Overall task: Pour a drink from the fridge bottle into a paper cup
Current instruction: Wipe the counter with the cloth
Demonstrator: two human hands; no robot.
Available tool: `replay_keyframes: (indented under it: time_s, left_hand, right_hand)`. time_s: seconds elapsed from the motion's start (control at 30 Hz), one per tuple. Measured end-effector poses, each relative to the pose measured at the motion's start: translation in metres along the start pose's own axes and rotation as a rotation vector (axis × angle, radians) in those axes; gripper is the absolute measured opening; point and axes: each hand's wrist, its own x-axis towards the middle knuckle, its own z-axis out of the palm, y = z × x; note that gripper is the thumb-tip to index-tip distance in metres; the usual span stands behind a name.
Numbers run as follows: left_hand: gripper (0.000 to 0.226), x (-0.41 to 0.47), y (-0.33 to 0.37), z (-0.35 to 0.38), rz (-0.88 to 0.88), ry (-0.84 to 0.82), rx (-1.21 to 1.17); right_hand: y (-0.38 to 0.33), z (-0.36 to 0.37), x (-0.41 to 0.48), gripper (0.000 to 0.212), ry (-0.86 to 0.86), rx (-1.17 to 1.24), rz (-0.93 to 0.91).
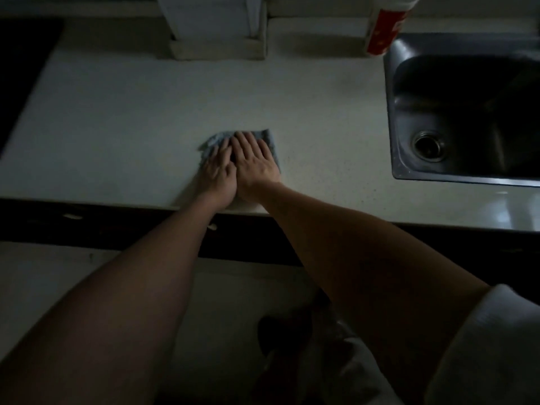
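Dark panel (pixel 26 71): far-left corner of the worktop, black and flat, probably a hob; nothing stands on it.
Worktop (pixel 122 112): pale, speckled and bare over most of its width, so the hands have an open stretch to work across.
Pale box (pixel 217 27): stands at the far edge against the wall, well apart from the hands and out of their path.
Cloth (pixel 270 140): grey-blue, spread flat on the worktop close to the near edge; it lies under both hands, which suits wiping or pressing down on a damp patch.
Left hand (pixel 217 173): palm down on the left part of the cloth, fingers stretched out flat and close together, gripping nothing; the flat pose spreads pressure over the fabric.
Right hand (pixel 255 162): palm down just beside the left hand and touching it, fingers likewise flat and narrow-set on the cloth, closed around nothing.
Red-and-white container (pixel 385 27): upright at the far edge just left of the sink, top cut off by the frame; its kind cannot be told.
Sink (pixel 393 118): dark steel basin at the right, drain visible, apparently empty.
Task items: neither bottle, paper cup nor fridge is in view.
Stage, as a judgement: this looks like tidying the surface, either ahead of the pour or after it; which cannot be told.
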Motion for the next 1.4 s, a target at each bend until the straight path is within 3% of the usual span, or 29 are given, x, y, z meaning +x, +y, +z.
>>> replay_keyframes:
  time_s: [0.33,0.87,0.97,1.13,1.4]
  left_hand:
    - [0.057,-0.063,0.042,0.022,-0.013,-0.05,0.075]
    - [0.058,-0.037,0.216,0.101,-0.018,-0.084,0.107]
    - [0.058,-0.028,0.224,0.106,0.023,-0.146,0.125]
    - [0.057,-0.017,0.228,0.111,0.066,-0.176,0.106]
    - [0.056,-0.014,0.233,0.111,0.158,-0.245,0.123]
  right_hand:
    - [0.041,0.008,-0.062,0.061,0.028,-0.08,-0.1]
    - [0.228,-0.032,-0.087,0.067,0.051,-0.169,-0.125]
    - [0.24,-0.033,-0.085,0.075,0.035,-0.158,-0.097]
    - [0.248,-0.034,-0.081,0.066,0.043,-0.156,-0.031]
    - [0.242,-0.042,-0.095,0.076,-0.013,-0.242,0.092]
